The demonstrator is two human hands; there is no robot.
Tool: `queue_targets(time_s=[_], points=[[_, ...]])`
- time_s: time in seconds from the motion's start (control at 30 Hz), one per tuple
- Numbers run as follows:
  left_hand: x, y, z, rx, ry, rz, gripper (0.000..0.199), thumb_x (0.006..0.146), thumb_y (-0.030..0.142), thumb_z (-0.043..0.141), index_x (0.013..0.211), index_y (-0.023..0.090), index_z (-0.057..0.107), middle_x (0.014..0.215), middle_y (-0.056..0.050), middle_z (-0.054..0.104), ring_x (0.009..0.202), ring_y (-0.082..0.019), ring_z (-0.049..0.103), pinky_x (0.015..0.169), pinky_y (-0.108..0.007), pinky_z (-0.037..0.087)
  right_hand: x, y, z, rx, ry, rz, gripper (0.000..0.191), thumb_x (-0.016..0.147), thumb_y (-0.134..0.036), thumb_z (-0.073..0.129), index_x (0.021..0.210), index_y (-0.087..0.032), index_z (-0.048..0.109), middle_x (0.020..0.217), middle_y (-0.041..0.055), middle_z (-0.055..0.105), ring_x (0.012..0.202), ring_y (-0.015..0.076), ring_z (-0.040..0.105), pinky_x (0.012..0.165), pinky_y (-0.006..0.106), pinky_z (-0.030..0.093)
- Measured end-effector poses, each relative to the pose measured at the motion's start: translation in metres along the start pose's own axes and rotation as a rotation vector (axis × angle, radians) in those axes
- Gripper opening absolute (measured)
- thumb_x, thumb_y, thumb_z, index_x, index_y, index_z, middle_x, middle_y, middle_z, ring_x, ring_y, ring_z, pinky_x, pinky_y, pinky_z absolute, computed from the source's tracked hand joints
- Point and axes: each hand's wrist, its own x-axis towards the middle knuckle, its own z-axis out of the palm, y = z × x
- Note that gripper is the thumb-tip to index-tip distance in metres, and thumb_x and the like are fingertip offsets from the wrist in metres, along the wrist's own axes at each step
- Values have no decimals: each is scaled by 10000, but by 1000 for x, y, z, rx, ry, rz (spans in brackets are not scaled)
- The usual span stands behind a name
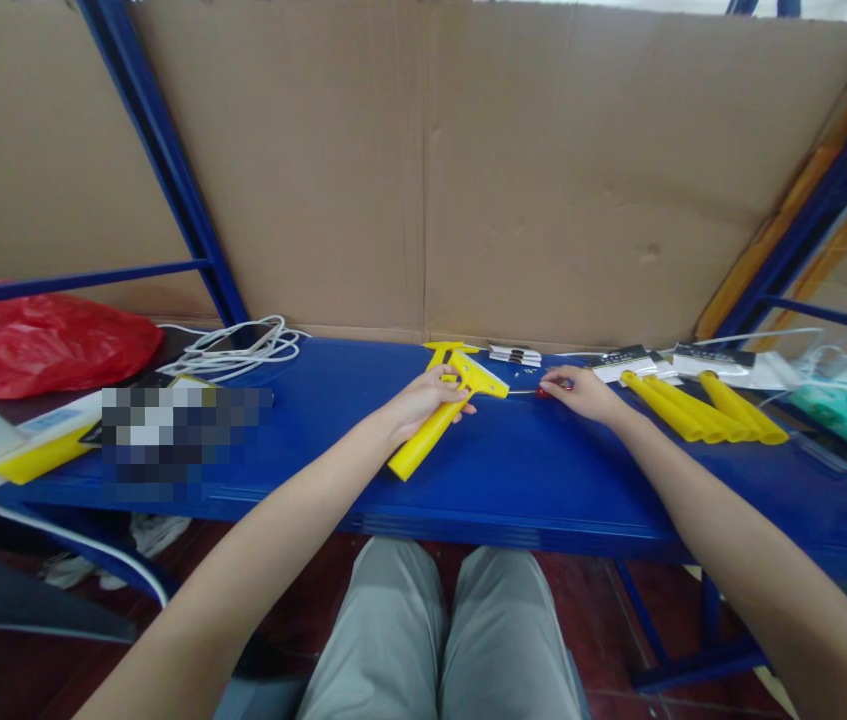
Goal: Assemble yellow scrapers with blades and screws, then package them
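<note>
Near the middle of the blue bench, my left hand (434,400) is wrapped round a yellow scraper (424,440), its handle pointing down toward the bench's front edge and its wide head to the upper right. My right hand (577,392) pinches the red handle of a screwdriver (524,392). Its thin metal shaft lies level and points left at the scraper's head; whether the tip touches is too small to tell. Behind my left hand lie more yellow parts (442,350). A small stack of white-and-black pieces (515,355) and some tiny metal bits (528,371) are just behind the screwdriver.
Several yellow tubes (708,410) lie on the right of the bench (543,490), with flat packets (723,360) behind them. A coiled white cable (250,350) and a red plastic bag (48,345) are at the left. Cardboard (423,180) stands along the back.
</note>
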Motion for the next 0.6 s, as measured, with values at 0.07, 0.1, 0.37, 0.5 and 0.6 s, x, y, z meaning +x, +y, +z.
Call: queue_targets(time_s=[0.07, 0.1, 0.37, 0.5, 0.6], points=[[-1, 4, 0, -10, 32, 33, 336, 723, -23, 557, 959, 174, 421, 768, -19, 590, 540, -116, 630, 440, -179, 447, -6, 3, 4, -6, 2, -27, 235, 814, -343, 502, 814, -196, 685, 900, 72, 704, 857, 217, 642, 802, 354, 502], [-2, 6, -1, -11, 52, 52, 325, 726, -23, 553, 950, 173, 423, 765, -18, 591, 539, -115, 629, 436, -176, 443, -8, 4, 5, -9, 1, -35, 239, 813, -356, 506, 828, -200, 686, 908, 73, 702, 865, 220, 640, 808, 359, 501], [-2, 19, -6, 27, 235, 109, 315, 763, -37, 482, 977, 178, 395, 750, -29, 606, 543, -116, 618, 462, -197, 437, -7, 7, 16, -114, -64, 2, 203, 776, -318, 562, 895, -189, 665, 924, 97, 674, 834, 228, 627, 758, 372, 504], [-2, 16, -6, 42, 263, 121, 309, 758, -43, 483, 952, 179, 392, 735, -19, 595, 522, -112, 608, 455, -195, 423, -8, 7, 16, -171, -74, 41, 167, 778, -292, 543, 861, -191, 646, 896, 95, 670, 818, 234, 618, 747, 395, 483], [-2, 12, -3, 61, 239, 131, 302, 764, -41, 481, 933, 188, 378, 729, -5, 584, 520, -107, 604, 441, -186, 409, -10, 7, 7, -212, -14, 93, 173, 767, -306, 539, 863, -194, 629, 895, 104, 671, 830, 262, 614, 755, 438, 460]])
